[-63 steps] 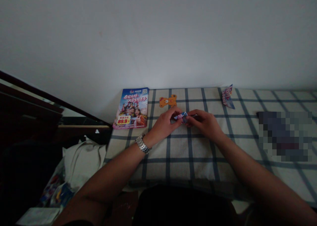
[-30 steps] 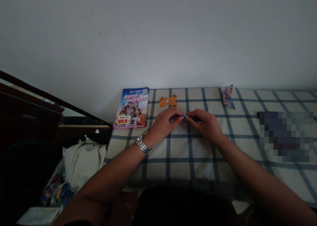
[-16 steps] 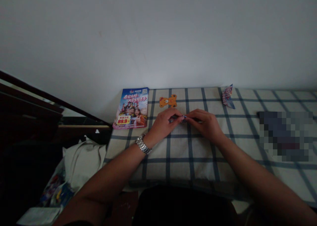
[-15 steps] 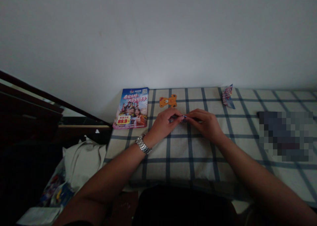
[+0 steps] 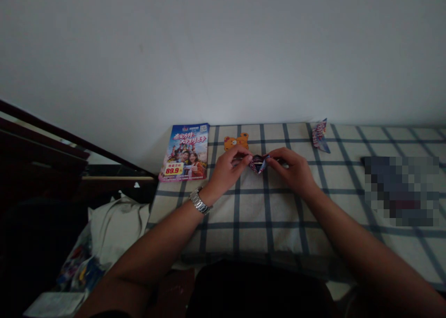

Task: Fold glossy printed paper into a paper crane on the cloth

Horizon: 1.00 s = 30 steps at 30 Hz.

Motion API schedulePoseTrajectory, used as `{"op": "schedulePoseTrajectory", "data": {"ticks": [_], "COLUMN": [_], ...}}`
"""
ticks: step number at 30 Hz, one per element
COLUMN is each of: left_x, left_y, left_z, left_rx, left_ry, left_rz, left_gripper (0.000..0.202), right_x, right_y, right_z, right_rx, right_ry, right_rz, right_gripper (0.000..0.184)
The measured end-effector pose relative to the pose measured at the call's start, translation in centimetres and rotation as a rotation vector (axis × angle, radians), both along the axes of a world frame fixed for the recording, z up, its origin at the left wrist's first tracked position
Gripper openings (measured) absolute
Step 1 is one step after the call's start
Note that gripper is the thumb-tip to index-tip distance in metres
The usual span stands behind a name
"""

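Observation:
A small folded piece of printed paper (image 5: 258,162), blue and pink, hangs between my two hands just above the checked tablecloth (image 5: 265,215). My left hand (image 5: 228,169), with a metal watch on its wrist, pinches the paper's left end. My right hand (image 5: 291,169) pinches its right end. Both hands have fingers closed on the paper, and its pointed middle sags downward between them.
A colourful flyer (image 5: 184,151) lies at the table's far left corner. An orange bear cut-out (image 5: 235,141) sits behind my left hand. Another folded paper piece (image 5: 319,135) stands near the wall. A blurred dark object (image 5: 400,190) lies at right. Cloth and clutter (image 5: 104,234) sit below left.
My hands have lifted slightly and moved apart. The folded paper, earlier pressed flat and mostly hidden under my fingers, now shows spread between them with a point hanging down.

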<state>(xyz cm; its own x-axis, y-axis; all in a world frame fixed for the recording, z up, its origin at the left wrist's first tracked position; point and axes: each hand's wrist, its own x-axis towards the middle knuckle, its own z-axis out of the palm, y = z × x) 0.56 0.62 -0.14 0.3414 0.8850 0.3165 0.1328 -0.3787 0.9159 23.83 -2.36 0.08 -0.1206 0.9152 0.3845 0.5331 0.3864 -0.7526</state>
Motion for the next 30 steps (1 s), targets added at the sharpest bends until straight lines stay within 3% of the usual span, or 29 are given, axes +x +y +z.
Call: {"op": "schedulePoseTrajectory", "data": {"ticks": [9, 15, 19, 30], "left_x": [-0.2, -0.3, -0.4, -0.5], "left_y": [0.4, 0.5, 0.6, 0.7], "left_z": [-0.3, -0.3, -0.3, -0.4], "left_rx": [0.032, 0.064, 0.07, 0.08], "left_ry": [0.039, 0.092, 0.111, 0.127], "left_rz": [0.073, 0.1, 0.107, 0.11], "left_gripper": [0.025, 0.024, 0.021, 0.012], "right_x": [0.3, 0.5, 0.7, 1.4], "right_y": [0.2, 0.1, 0.2, 0.4], "right_z": [-0.7, -0.4, -0.1, -0.4], "right_rx": [-0.028, 0.012, 0.059, 0.073], "right_ry": [-0.02, -0.093, -0.186, -0.285], "right_rz": [-0.054, 0.055, 0.129, 0.194], "right_gripper": [0.018, 0.026, 0.021, 0.016]}}
